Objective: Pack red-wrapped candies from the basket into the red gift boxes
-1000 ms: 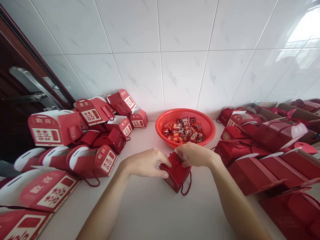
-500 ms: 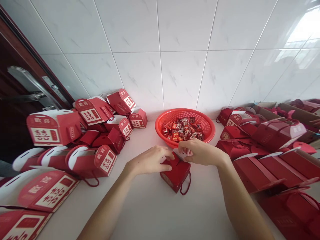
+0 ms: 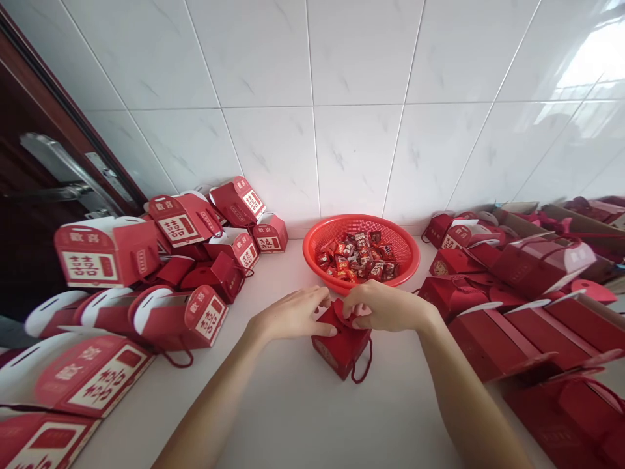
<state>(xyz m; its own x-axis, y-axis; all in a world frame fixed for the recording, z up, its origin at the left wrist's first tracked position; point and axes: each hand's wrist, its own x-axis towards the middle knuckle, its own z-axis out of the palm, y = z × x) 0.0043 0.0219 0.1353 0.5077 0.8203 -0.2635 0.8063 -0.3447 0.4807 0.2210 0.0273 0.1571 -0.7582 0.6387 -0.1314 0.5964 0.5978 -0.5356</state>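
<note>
The box, lower centre, looked light, stiff but creasable, best held by its lower walls. The left hand, half-open, touched its top; the right hand, fingers curled, seemingly pinched it.

You were indoors, room type unclear: marbled wall tiles beyond your left hand, dark door with metal handle further left.

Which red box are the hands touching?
The box in the middle, just in front of the basket. The left hand and right hand are both on it; the other boxes sit off to the sides.
</note>
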